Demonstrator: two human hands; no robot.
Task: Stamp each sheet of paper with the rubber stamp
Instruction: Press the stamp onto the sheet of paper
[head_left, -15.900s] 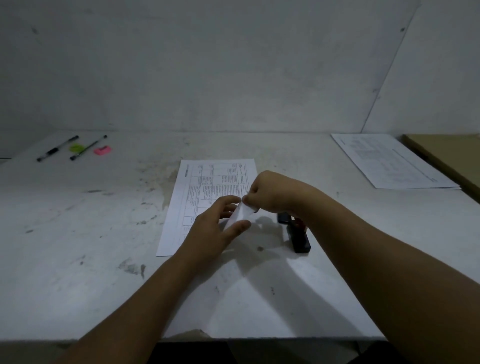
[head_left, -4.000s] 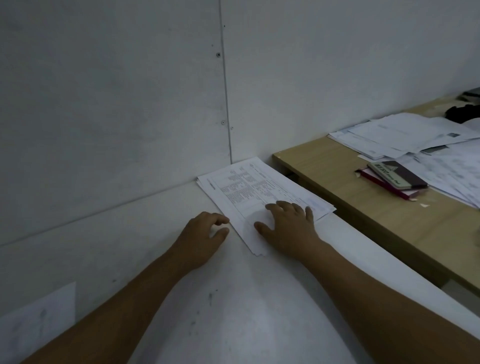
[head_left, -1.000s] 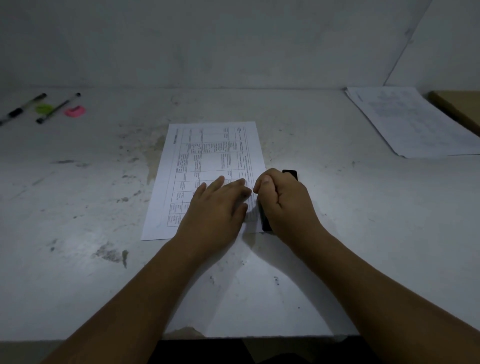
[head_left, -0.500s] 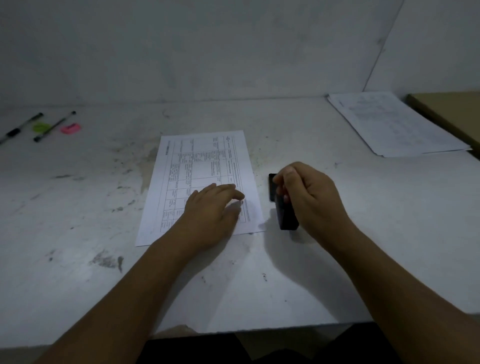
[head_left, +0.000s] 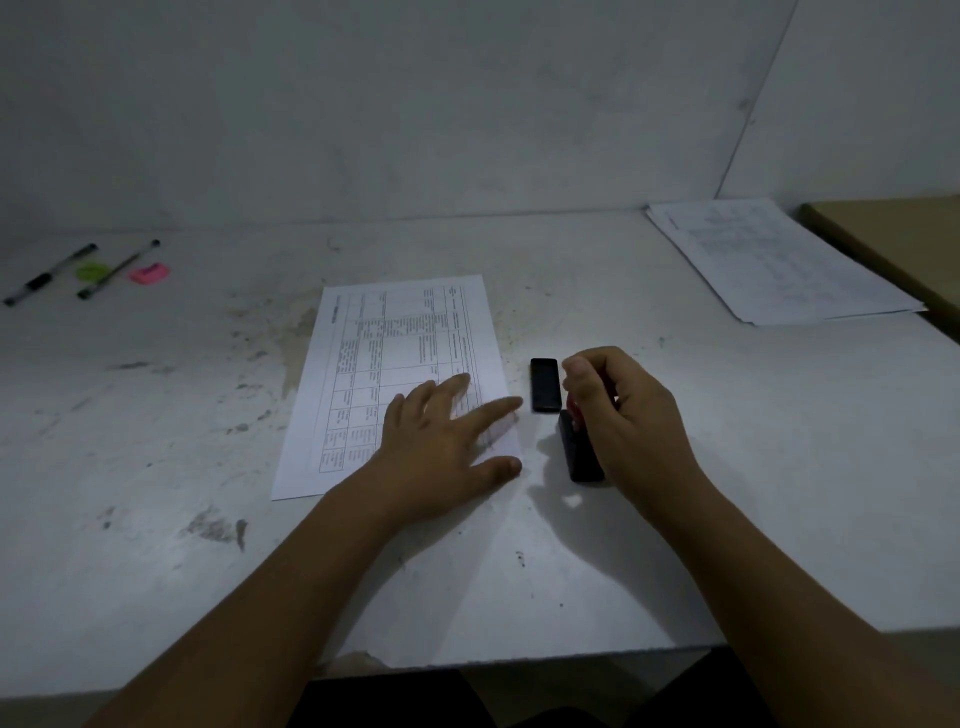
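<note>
You're gripping the stamp (head_left: 579, 457) in your curled right hand (head_left: 634, 421), just right of the sheet (head_left: 400, 338). Its cap (head_left: 545, 384) is now lying separate on the table (head_left: 727, 467), so the stamp is ready. Your left hand (head_left: 441, 457) is pressing the sheet flat, fingers spread.

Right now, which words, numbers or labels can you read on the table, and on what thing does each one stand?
Nothing can be read.
Sheet under the left hand: printed table, too small.
Paper stack at the right: print blurred.
Pink item at far left: dark mark, unreadable.
</note>
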